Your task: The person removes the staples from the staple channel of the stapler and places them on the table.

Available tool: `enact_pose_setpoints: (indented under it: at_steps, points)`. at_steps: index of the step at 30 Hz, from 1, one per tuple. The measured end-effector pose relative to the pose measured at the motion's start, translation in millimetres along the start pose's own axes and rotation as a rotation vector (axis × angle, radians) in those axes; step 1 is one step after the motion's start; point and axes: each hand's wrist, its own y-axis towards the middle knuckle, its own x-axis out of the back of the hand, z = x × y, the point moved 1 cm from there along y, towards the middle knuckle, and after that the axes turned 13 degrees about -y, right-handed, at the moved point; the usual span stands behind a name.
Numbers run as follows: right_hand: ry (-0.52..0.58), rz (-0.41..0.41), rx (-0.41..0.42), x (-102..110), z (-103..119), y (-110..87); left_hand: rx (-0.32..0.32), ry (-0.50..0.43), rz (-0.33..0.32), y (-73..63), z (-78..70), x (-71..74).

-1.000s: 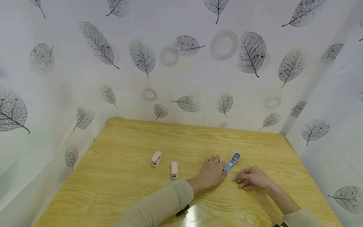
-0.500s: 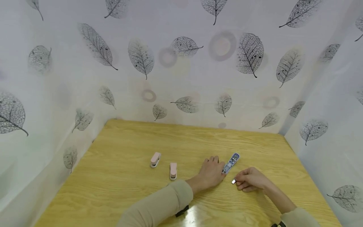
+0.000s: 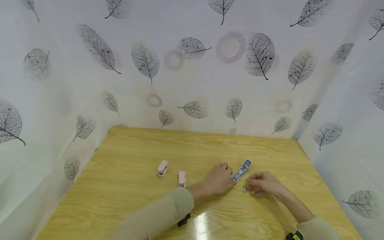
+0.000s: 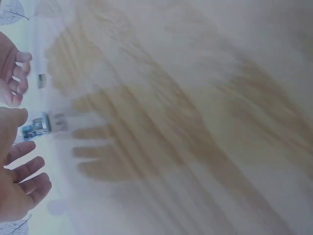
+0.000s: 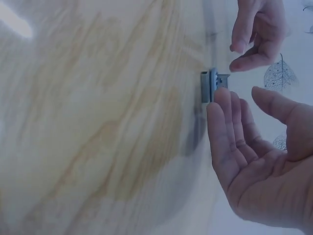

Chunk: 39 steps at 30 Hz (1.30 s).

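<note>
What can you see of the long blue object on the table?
The long, narrow blue plastic-looking object has a rounded far end and small metallic-looking parts inside its rim. It lies slanted on the yellow wood-grained table, far end angled right, near end beside the left-hand grip; whether they touch is unclear.

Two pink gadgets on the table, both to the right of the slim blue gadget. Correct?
Wrong side: the head view shows the far pink gadget and the near pink gadget on the table, both to the left of the slim blue gadget.
</note>
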Motion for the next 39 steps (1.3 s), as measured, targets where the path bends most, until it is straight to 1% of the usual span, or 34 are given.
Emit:
enact_pose_setpoints:
  at_steps: [3, 5, 7, 10, 12, 15, 17, 19, 22, 24, 27, 29, 31, 33, 36, 39]
  points:
    - [-0.028, -0.002, 0.078, -0.2, 8.8, 0.9, -0.034, -0.023, -0.035, -13.4, 3.8, 13.7]
    - [-0.055, -0.024, 0.125, -2.2, 15.8, 2.7, -0.047, -0.036, -0.051, -24.7, 7.6, 24.5]
    - [-0.096, -0.058, 0.171, -5.8, 22.8, 5.5, -0.053, -0.053, -0.066, -36.8, 13.7, 33.5]
    - [-0.185, -0.127, 0.25, -14.2, 33.0, 12.2, -0.051, -0.089, -0.097, -55.9, 27.6, 43.3]
    - [-0.253, -0.175, 0.315, -20.6, 40.0, 18.5, -0.051, -0.1, -0.142, -68.1, 39.0, 46.9]
    - [-0.327, -0.228, 0.413, -30.2, 50.7, 29.0, -0.062, -0.066, -0.229, -84.4, 56.1, 48.1]
    - [-0.352, -0.243, 0.475, -36.9, 57.7, 35.7, -0.07, -0.049, -0.286, -93.9, 65.9, 47.4]
    - [-0.385, -0.244, 0.526, -44.2, 64.0, 41.4, -0.067, -0.059, -0.33, -103.2, 73.6, 47.8]
    - [-0.456, -0.255, 0.599, -56.6, 72.9, 49.3, -0.045, -0.101, -0.377, -116.2, 82.4, 50.5]
    - [-0.519, -0.263, 0.638, -64.8, 78.9, 54.0, -0.019, -0.096, -0.4, -123.9, 87.4, 53.0]
    - [-0.621, -0.272, 0.69, -76.6, 89.9, 60.2, 0.021, -0.039, -0.406, -134.6, 95.8, 55.2]
    - [-0.706, -0.28, 0.717, -83.1, 97.9, 64.1, 0.044, -0.003, -0.39, -141.1, 101.3, 55.5]
    - [-0.789, -0.29, 0.734, -88.6, 105.1, 69.0, 0.07, 0.007, -0.365, -146.9, 106.5, 54.6]
    - [-0.861, -0.294, 0.738, -93.3, 113.0, 73.1, 0.093, -0.002, -0.338, -152.4, 110.7, 52.8]
    - [-0.952, -0.285, 0.755, -99.8, 123.8, 79.5, 0.122, -0.049, -0.321, -159.4, 113.8, 49.1]
    - [-1.029, -0.259, 0.785, -107.3, 131.5, 87.3, 0.119, -0.071, -0.311, -163.6, 115.1, 43.9]
